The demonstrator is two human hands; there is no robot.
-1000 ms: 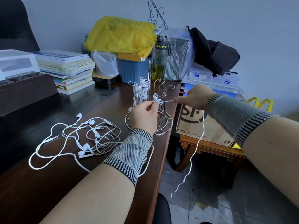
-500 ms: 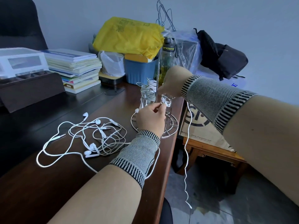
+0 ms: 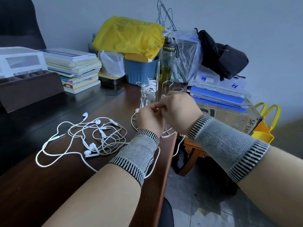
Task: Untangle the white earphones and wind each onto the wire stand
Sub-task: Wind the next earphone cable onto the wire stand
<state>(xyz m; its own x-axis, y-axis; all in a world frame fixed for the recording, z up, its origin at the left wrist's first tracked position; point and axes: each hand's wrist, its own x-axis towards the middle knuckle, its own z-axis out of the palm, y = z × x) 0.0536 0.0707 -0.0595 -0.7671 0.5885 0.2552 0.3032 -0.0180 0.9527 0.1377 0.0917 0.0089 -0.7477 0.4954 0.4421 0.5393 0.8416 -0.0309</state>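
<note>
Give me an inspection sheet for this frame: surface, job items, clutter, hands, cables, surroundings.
Surface: dark wooden desk.
Job items: wire stand near the desk's right edge, one peg wound with white cord; tangled earphones lie loose on the desk.
Clutter: book stack, blue bin, yellow bag, bottle.
Hands: left hand and right hand meet at the stand, fingers curled; grip hidden.
Cables: one cord hangs over the desk edge.
Surroundings: cardboard box, black backpack, grey wall.

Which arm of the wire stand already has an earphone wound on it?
The left arm of the wire stand, wrapped in white cord; the taller arm beside it is bare.
</note>
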